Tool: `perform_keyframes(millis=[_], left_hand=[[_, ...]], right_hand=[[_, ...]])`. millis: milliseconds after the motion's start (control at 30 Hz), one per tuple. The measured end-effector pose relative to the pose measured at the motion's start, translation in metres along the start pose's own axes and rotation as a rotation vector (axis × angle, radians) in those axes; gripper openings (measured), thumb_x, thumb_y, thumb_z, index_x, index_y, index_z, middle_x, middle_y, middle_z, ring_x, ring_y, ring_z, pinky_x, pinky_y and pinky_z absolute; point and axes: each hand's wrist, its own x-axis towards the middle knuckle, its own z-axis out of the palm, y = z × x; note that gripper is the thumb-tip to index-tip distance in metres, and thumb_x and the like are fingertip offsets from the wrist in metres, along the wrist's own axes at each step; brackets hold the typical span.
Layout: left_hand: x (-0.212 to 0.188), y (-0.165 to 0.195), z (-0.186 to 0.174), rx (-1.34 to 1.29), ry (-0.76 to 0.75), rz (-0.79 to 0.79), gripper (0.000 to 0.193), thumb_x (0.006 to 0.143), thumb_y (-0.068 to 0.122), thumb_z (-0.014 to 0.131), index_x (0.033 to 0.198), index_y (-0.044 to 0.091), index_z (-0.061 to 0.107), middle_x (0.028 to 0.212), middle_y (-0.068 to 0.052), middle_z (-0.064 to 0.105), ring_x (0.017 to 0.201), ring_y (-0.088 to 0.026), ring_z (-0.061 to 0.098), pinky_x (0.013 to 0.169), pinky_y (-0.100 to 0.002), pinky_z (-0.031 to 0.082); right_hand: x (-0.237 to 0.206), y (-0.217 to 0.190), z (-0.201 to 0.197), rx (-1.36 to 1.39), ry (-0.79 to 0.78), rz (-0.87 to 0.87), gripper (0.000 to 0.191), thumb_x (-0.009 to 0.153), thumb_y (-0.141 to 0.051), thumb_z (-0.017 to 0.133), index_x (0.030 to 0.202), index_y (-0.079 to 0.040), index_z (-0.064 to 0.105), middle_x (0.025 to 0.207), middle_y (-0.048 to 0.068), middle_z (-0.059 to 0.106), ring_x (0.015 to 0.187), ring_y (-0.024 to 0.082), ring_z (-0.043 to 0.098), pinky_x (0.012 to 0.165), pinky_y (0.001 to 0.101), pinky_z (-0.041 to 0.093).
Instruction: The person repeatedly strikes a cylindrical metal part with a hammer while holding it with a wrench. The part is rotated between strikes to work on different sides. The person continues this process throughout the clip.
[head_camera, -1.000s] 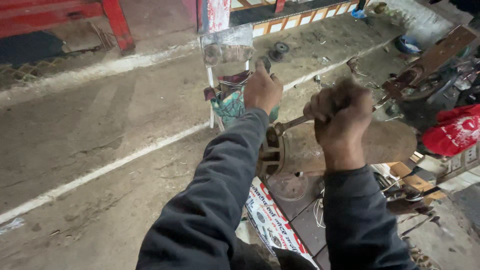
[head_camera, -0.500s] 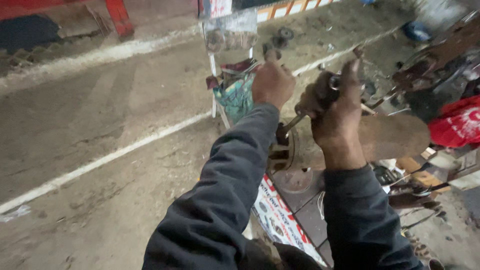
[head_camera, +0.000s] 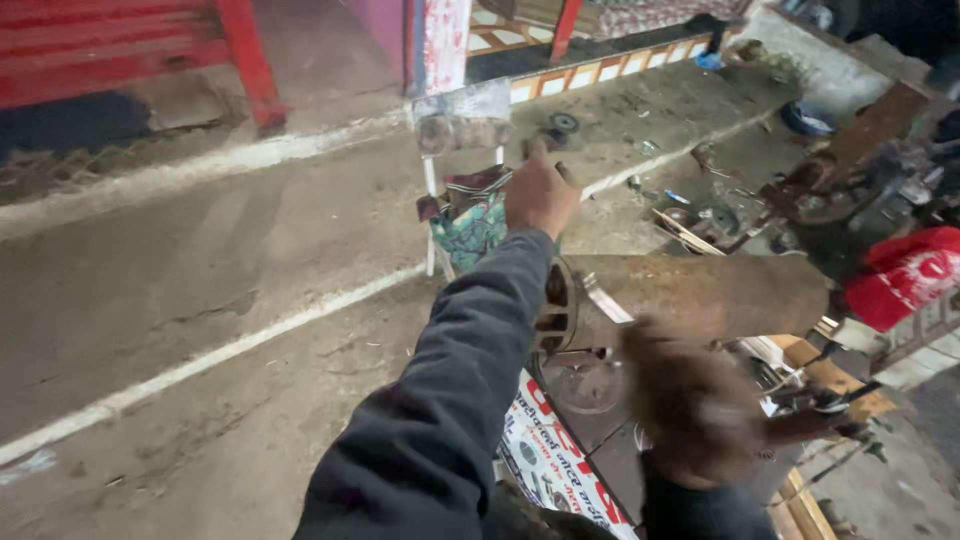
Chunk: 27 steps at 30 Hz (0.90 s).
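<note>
In the head view, a large rusty metal cylinder (head_camera: 700, 295) is seen lying on its side across a low workbench (head_camera: 600, 440), its open, ribbed end facing left. The left hand (head_camera: 540, 195) is stretched out just above and beyond that open end, its fingers curled as a loose fist around something small that cannot be made out; whether it touches the cylinder cannot be told. The right hand (head_camera: 690, 405) is seen low and near the camera, in front of the cylinder's underside, so blurred that neither its grip nor any held thing can be told. A round metal disc (head_camera: 583, 383) lies on the bench just below the cylinder's open end, between the two arms. Behind the left hand a patterned cloth bundle (head_camera: 470, 225) hangs on a white frame (head_camera: 432, 215). To the right, a red bag (head_camera: 905, 275) and assorted metal parts (head_camera: 720, 220) are spread on the ground, well apart from the hands. A white painted line (head_camera: 220, 350) runs across the concrete floor on the left.
</note>
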Motion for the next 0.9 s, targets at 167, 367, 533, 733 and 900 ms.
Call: perform_keyframes(millis=[167,367,533,733,900], left_hand=[[-0.001,-0.003,0.001,0.018,0.086,0.082,0.054,0.084,0.027,0.064,0.133,0.004,0.055,0.094,-0.025,0.074,0.087,-0.044,0.073,0.077,-0.055,0.056],[-0.002,-0.005,0.002,-0.047,0.05,0.126,0.051,0.088,0.026,0.063,0.134,0.008,0.052,0.096,-0.025,0.074,0.089,-0.044,0.072,0.079,-0.055,0.056],[-0.006,-0.005,-0.003,-0.021,-0.002,0.143,0.047,0.09,0.026,0.062,0.134,0.012,0.051,0.098,-0.024,0.074,0.091,-0.044,0.072,0.078,-0.054,0.056],[-0.01,0.008,-0.015,0.013,-0.036,0.087,0.057,0.089,0.025,0.062,0.141,0.008,0.046,0.102,-0.026,0.073,0.094,-0.045,0.071,0.081,-0.054,0.056],[-0.02,0.013,-0.017,0.003,-0.045,0.069,0.057,0.082,0.026,0.065,0.136,0.012,0.053,0.104,-0.023,0.075,0.098,-0.043,0.072,0.085,-0.054,0.056]], right_hand=[[0.066,0.011,-0.007,0.496,0.08,0.165,0.055,0.106,-0.053,0.05,0.072,-0.012,0.035,0.057,0.0,0.025,0.052,0.015,0.029,0.06,0.0342,0.031],[0.102,0.102,-0.014,0.39,0.2,0.586,0.051,0.107,-0.047,0.048,0.069,-0.016,0.036,0.056,0.002,0.027,0.05,0.021,0.031,0.056,0.0406,0.035],[0.145,0.112,0.008,0.302,0.244,0.849,0.048,0.103,-0.053,0.049,0.072,-0.017,0.042,0.056,0.0,0.033,0.045,0.016,0.029,0.044,0.0337,0.025],[0.131,0.11,0.007,0.234,0.243,0.796,0.044,0.106,-0.051,0.049,0.078,-0.017,0.046,0.059,0.0,0.036,0.047,0.016,0.033,0.047,0.0346,0.029],[0.077,0.086,0.0,0.346,0.264,0.654,0.047,0.111,-0.051,0.05,0.083,-0.013,0.048,0.066,0.001,0.037,0.058,0.018,0.038,0.058,0.035,0.034]])
